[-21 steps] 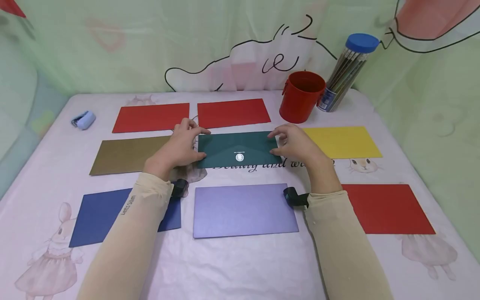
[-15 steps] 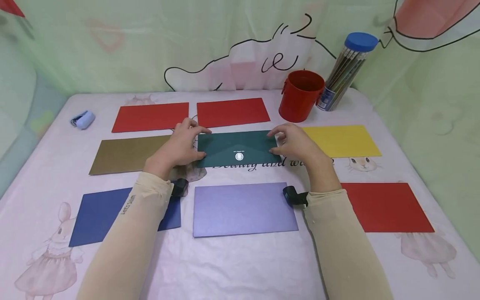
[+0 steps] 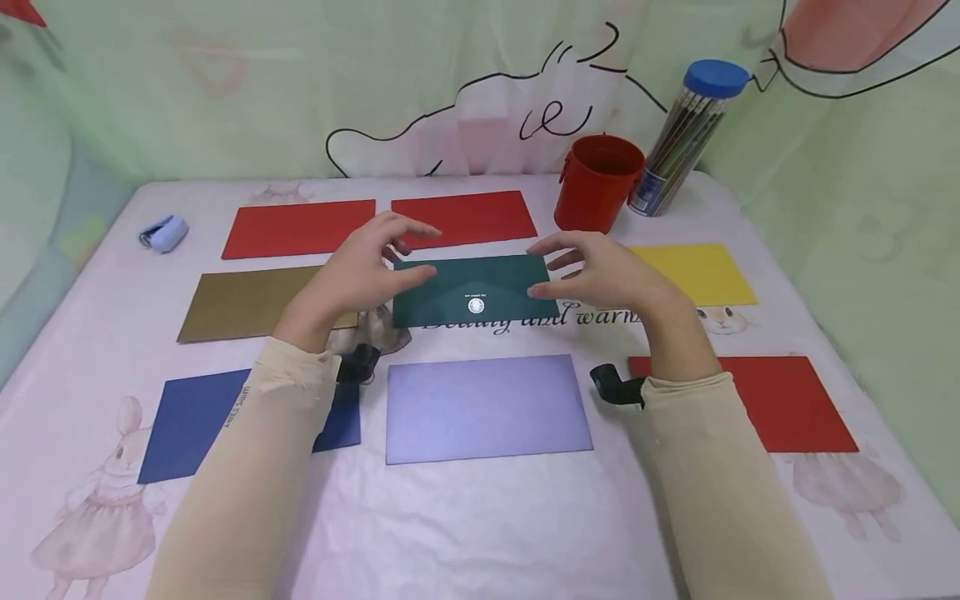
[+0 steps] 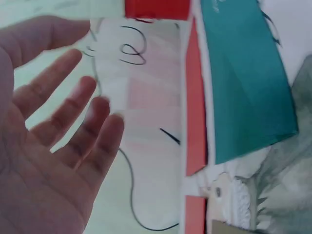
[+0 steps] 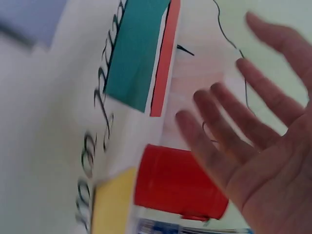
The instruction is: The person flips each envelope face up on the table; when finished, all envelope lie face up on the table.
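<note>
A flat dark green paper rectangle (image 3: 476, 287), envelope-like, with a small round white emblem, lies in the middle of the table. My left hand (image 3: 375, 262) hovers over its left end, fingers spread and holding nothing. At the other end, my right hand (image 3: 588, 268) is raised in the same way, its thumb and fingers apart. Both wrist views show bare palms, with the green rectangle (image 4: 248, 83) beyond the left hand's fingers and off to the side of the right hand's fingers.
Around it lie red (image 3: 300, 229), red (image 3: 465, 218), gold (image 3: 240, 304), yellow (image 3: 693, 273), blue (image 3: 187, 425), lilac (image 3: 487, 408) and red (image 3: 795, 404) rectangles. A red bucket (image 3: 597, 187) and a blue-lidded tube of pencils (image 3: 686, 142) stand back right. A small light-blue object (image 3: 164, 234) lies back left.
Both hands have let go of the green rectangle's ends and lifted off it, the right one moving slightly right. The rectangle stays in its place on the table.
</note>
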### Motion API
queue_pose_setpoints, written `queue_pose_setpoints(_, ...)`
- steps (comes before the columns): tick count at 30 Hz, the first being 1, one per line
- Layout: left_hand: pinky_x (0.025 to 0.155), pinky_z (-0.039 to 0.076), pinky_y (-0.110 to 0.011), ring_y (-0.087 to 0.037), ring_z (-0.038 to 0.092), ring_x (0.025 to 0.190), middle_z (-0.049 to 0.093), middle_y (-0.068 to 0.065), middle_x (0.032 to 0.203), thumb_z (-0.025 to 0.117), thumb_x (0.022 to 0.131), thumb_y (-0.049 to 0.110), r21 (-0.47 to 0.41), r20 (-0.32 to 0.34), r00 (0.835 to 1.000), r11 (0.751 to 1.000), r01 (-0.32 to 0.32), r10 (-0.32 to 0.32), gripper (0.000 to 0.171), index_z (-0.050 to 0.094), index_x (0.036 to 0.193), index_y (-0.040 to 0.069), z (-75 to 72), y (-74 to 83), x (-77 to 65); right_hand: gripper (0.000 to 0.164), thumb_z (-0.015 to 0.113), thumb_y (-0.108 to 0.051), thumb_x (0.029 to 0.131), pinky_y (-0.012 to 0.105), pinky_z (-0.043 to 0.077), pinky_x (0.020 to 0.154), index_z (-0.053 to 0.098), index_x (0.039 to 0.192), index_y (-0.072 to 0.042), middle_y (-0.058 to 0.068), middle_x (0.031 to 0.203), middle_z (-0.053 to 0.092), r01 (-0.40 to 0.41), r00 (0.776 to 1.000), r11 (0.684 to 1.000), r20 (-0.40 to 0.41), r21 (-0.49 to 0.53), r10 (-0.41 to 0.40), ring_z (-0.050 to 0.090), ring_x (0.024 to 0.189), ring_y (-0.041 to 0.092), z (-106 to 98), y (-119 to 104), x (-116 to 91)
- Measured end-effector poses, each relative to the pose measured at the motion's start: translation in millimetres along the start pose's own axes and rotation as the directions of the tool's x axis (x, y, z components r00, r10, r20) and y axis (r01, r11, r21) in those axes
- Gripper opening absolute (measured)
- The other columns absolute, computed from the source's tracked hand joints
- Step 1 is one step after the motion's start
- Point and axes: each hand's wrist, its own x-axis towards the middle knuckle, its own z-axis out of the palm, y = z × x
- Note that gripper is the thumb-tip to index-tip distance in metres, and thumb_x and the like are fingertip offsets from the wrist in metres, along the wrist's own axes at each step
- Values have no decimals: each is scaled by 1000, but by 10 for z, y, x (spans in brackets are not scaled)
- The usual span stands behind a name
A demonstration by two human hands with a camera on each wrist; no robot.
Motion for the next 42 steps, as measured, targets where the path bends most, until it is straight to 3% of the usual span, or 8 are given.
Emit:
queue_pose_setpoints(4, 99, 47, -46, -23, 54, 116, 55, -1, 136, 81, 87, 19, -83, 101, 993, 995, -57, 66, 57, 58, 139, 15, -49, 40, -193, 71, 87, -32, 80, 50, 54, 91, 56, 141, -14, 14, 142, 52, 69, 995, 997, 72, -23, -67, 55, 124, 36, 48, -26, -177)
queue_pose_setpoints(9, 102, 44, -50, -26, 53, 122, 56, 0, 138, 84, 84, 20, -114, 222, 958, 981, -157, 179, 61, 58, 139, 14, -8, 66, -525, 74, 91, -29, 76, 53, 47, 101, 57, 139, -9, 10, 139, 55, 195, 968, 981, 164, -3, -192, 54, 125, 34, 164, 92, -531)
queue_pose_setpoints(14, 108, 40, -50, -25, 48, 131, 53, 2, 142, 86, 82, 24, -148, 315, 931, 979, -143, 184, 67, 56, 141, 13, 99, 70, -871, 78, 93, -34, 72, 55, 44, 103, 59, 138, -12, 4, 140, 55, 249, 951, 968, 199, -33, -238, 50, 130, 31, 290, 147, -857)
queue_pose_setpoints(18, 113, 33, -46, -18, 40, 138, 48, 7, 146, 89, 78, 27, -122, 374, 913, 984, -129, 166, 77, 52, 145, 15, 188, 65, -1040, 86, 93, -42, 70, 54, 44, 104, 56, 143, -15, 5, 145, 51, 271, 947, 957, 207, -101, -246, 44, 135, 31, 399, 167, -988)
queue_pose_setpoints(23, 113, 33, -42, -17, 40, 138, 46, 6, 149, 89, 78, 28, -124, 404, 899, 984, -131, 171, 84, 47, 149, 15, 285, 23, -1090, 96, 95, -42, 66, 53, 42, 106, 50, 147, -16, 2, 149, 47, 275, 945, 953, 215, -124, -245, 39, 138, 29, 511, 193, -1012)
queue_pose_setpoints(35, 114, 29, -51, -27, 25, 147, 37, -2, 155, 93, 71, 26, -15, 420, 899, 992, -125, 120, 98, 41, 153, 18, 369, -19, -1101, 101, 97, -36, 64, 50, 45, 104, 47, 149, -13, 6, 148, 46, 278, 941, 945, 247, -170, -233, 40, 135, 31, 616, 148, -890)
queue_pose_setpoints(42, 112, 32, -54, -30, 29, 145, 37, -7, 155, 93, 72, 25, 22, 431, 892, 987, -162, 137, 98, 40, 154, 13, 385, -32, -1106, 99, 97, -32, 65, 48, 44, 105, 48, 150, -17, 5, 150, 44, 237, 943, 947, 285, -215, -171, 36, 138, 30, 657, 124, -852)
